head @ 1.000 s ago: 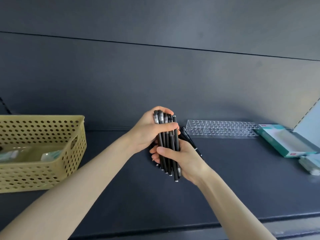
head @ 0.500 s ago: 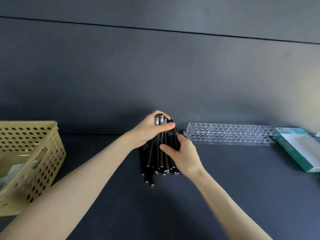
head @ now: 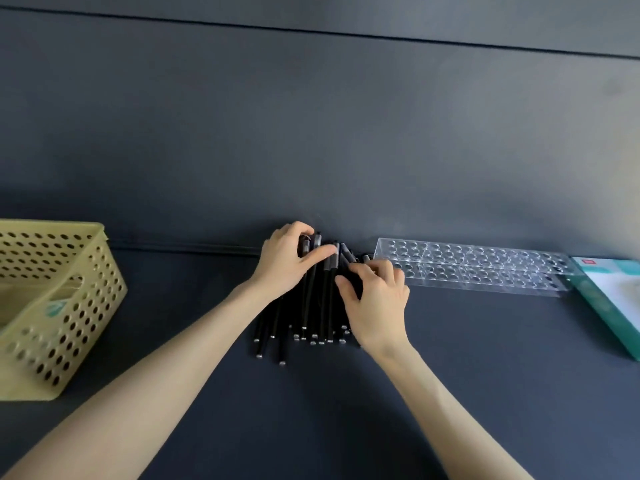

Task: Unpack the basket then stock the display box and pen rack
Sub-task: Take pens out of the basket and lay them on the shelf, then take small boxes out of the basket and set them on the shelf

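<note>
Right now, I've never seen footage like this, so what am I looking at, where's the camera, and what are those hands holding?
No machine here: these are a person's two bare hands, filmed by one head-worn camera looking forward and down. The left hand and right hand both grip a fanned bundle of black pens resting on a dark shelf. To their left stands a yellow basket; to the right lie a clear pen rack, with no pens in it, and a teal box.

Black pens point(head: 313, 299) — yellow perforated basket point(head: 65, 317)
</note>
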